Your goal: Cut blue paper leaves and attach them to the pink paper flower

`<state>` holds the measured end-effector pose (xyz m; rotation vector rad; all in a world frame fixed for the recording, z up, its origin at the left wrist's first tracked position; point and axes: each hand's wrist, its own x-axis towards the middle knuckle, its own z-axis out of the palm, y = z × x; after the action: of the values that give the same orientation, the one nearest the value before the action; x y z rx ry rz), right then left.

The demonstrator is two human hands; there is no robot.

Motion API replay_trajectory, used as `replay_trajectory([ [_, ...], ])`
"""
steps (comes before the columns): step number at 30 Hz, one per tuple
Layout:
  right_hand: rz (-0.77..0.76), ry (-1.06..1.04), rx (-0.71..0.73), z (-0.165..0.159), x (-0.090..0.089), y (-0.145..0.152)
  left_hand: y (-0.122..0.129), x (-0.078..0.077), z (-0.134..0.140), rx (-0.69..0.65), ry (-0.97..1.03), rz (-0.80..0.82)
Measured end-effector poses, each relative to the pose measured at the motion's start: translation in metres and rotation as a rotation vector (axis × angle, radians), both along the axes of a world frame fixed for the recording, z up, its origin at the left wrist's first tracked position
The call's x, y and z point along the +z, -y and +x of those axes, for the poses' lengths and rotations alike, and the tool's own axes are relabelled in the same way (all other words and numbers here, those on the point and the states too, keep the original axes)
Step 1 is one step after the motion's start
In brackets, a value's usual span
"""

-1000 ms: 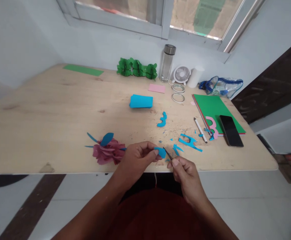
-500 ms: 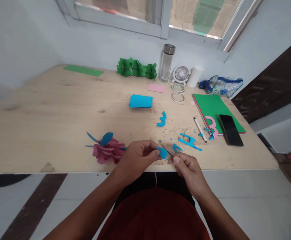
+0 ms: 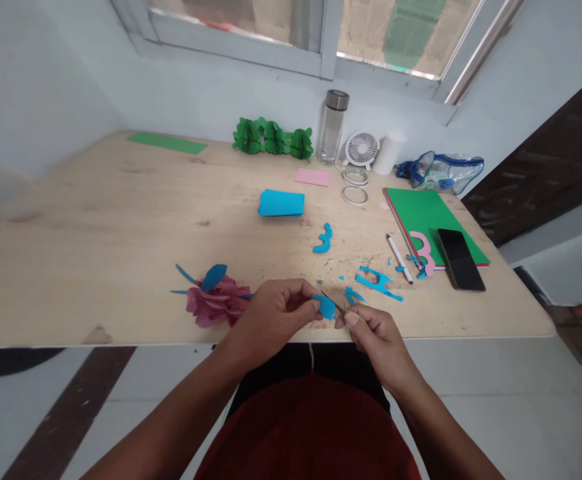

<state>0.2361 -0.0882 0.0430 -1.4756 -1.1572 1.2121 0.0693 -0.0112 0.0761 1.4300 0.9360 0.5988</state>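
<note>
My left hand (image 3: 283, 313) pinches a small piece of blue paper (image 3: 327, 307) between thumb and fingers, just above the table's front edge. Closed around the handles of small scissors (image 3: 339, 307), my right hand (image 3: 373, 337) holds their dark blades against the paper's right side. The handles are mostly hidden in the fingers. Left of my left hand lies a dusky pink paper flower (image 3: 215, 303) with blue paper leaves (image 3: 214, 277). Blue paper offcuts (image 3: 378, 283) lie beyond my right hand, and a scalloped blue strip (image 3: 323, 239) lies farther back.
A folded blue paper stack (image 3: 281, 203) sits mid-table. Farther back are green paper decorations (image 3: 273, 137), a glass bottle (image 3: 331, 130), a small fan (image 3: 362, 149) and tape rolls (image 3: 355, 195). On the right are a white pen (image 3: 399, 259), green sheets (image 3: 428, 210) and a phone (image 3: 461, 260).
The blue paper has turned slightly in my left hand, and the scissors have shifted a little against its edge. Both hands keep their grip.
</note>
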Motion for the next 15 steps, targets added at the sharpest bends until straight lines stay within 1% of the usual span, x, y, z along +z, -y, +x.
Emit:
replay_trajectory([
  [9,0.004,0.011,0.025,0.0007,0.0001,0.0001,-0.0009,0.0024,-0.0009,-0.021,-0.003,0.012],
  [15,0.002,0.008,0.024,0.0015,-0.0026,0.0005,-0.0015,0.0012,-0.0015,-0.020,0.004,0.014],
])
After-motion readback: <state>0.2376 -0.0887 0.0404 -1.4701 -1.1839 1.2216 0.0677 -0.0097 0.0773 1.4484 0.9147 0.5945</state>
